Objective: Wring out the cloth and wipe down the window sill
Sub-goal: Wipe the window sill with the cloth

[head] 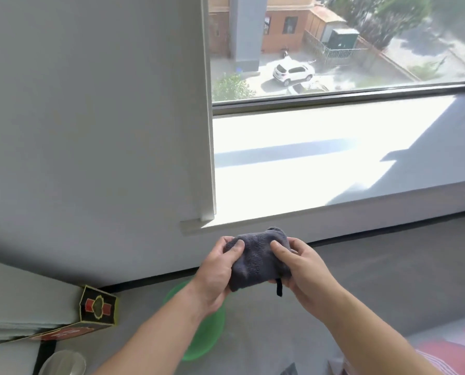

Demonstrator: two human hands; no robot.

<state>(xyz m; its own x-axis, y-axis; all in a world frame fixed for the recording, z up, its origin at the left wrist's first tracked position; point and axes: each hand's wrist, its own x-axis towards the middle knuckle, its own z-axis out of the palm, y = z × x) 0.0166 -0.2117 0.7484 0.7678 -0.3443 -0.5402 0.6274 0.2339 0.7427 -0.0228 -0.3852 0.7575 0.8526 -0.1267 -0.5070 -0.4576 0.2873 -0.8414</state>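
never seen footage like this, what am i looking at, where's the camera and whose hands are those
There is no machine here. A person wears one wide-angle camera on the head, so this single picture looks forward and down at their own arms. The left hand and the right hand both have a grip on a bunched dark grey cloth, thumbs on top, held in the air in front of the sunlit white window sill. Below the arms is a green round thing, probably a basin. At the lower left is a black box with red and gold print. Outside the window is a yard with a white car.
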